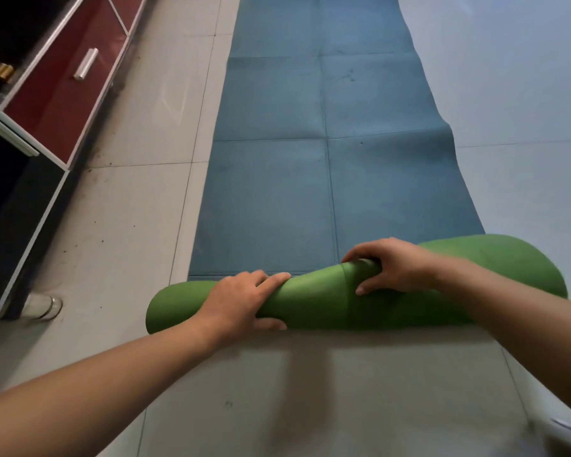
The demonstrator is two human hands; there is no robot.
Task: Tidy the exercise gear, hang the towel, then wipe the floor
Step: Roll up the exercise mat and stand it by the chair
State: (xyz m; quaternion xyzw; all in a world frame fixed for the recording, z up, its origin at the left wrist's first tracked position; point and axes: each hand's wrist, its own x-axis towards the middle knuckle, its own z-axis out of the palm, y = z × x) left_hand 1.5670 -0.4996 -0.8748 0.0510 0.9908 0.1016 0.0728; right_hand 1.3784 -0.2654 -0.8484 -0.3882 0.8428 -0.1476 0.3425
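An exercise mat (327,159) lies flat on the tiled floor, blue side up, stretching away from me. Its near end is rolled into a loose green roll (317,298) lying across the view. My left hand (244,300) grips the roll left of its middle, fingers over the top and thumb underneath. My right hand (393,268) grips the roll right of the middle, fingers curled over the far side, thumb on the near side. The roll's right end bulges wider than its left end.
A low cabinet (56,103) with dark red drawer fronts and a metal handle (85,63) runs along the left. A round metal foot (45,306) stands at its near corner. Grey floor tiles (310,390) lie in front of the roll and on both sides.
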